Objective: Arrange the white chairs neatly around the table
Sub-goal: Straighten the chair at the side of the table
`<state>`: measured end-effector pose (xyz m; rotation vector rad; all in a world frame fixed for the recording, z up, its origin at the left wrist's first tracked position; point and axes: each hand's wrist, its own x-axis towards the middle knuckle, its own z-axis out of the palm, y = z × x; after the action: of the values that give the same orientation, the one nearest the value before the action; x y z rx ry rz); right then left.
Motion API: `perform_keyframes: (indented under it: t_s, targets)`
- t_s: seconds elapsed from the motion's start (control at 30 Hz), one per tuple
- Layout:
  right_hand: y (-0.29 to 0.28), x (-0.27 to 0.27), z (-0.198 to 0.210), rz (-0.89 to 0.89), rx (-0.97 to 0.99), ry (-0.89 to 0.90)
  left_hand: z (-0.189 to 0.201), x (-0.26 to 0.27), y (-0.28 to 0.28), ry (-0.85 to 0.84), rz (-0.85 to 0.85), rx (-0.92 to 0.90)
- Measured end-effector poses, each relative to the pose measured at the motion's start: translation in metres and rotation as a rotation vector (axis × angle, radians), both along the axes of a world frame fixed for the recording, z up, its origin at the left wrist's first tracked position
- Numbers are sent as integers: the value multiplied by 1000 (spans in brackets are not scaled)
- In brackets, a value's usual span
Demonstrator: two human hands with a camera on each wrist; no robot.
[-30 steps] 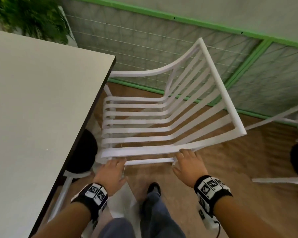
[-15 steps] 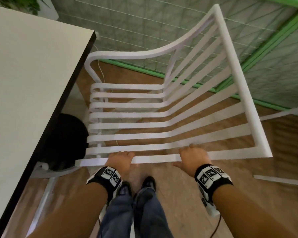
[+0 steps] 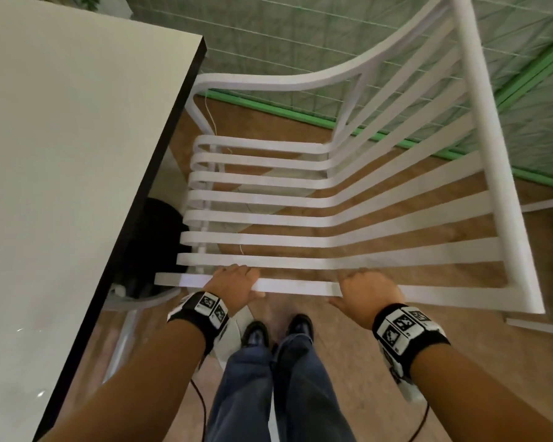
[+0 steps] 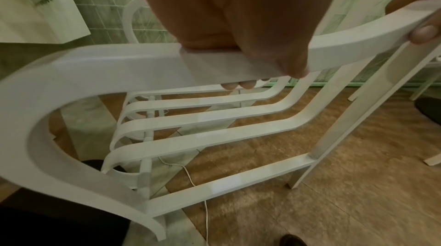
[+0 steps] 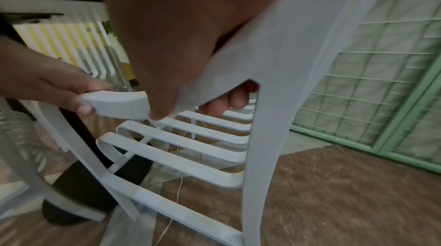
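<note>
A white slatted chair (image 3: pixel 268 218) stands beside the table (image 3: pixel 61 154), its seat front toward the table's dark edge. My left hand (image 3: pixel 233 283) grips the near armrest (image 4: pixel 119 65) close to its curved front end. My right hand (image 3: pixel 367 293) grips the same armrest further back, toward the backrest. In the left wrist view my left hand's (image 4: pixel 238 14) fingers curl under the rail. The right wrist view shows my right hand's (image 5: pixel 179 33) fingers wrapped beneath the rail, with my left hand (image 5: pixel 47 84) on the armrest end.
The table's black round base (image 3: pixel 160 237) sits under its edge beside the chair's front. A green wire fence (image 3: pixel 300 43) runs behind the chair. Part of another white chair (image 3: pixel 540 327) lies at right. A thin cable (image 4: pixel 190 178) trails on the floor. My feet (image 3: pixel 278 333) stand behind the armrest.
My view has moved closer over the chair. Both hands have gone from resting at the near armrest to gripping it. The chair now looks squarer to the table edge.
</note>
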<state>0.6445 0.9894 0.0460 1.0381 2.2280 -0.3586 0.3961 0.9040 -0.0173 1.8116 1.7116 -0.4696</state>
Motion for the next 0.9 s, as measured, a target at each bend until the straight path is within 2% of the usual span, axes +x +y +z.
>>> perform_keyframes:
  t_s: [0.13, 0.33, 0.53, 0.63, 0.7, 0.9]
  targets:
    - [-10, -7, 0, 9, -21, -1, 2, -7, -7, 28, -17, 6]
    - [-48, -20, -6, -17, -36, 43, 5, -32, -27, -27, -61, -70]
    - [-59, -52, 2, -48, -58, 78, 12, -60, -28, 14, -14, -59]
    - [-67, -50, 29, -147, -54, 131, 11, -60, -34, 24, 28, -58]
    - [-73, -44, 58, -224, 15, 212, 12, -54, -37, 31, 61, -59]
    - [-74, -21, 145, -389, 467, 420, 29, -3, -37, -89, 27, -27]
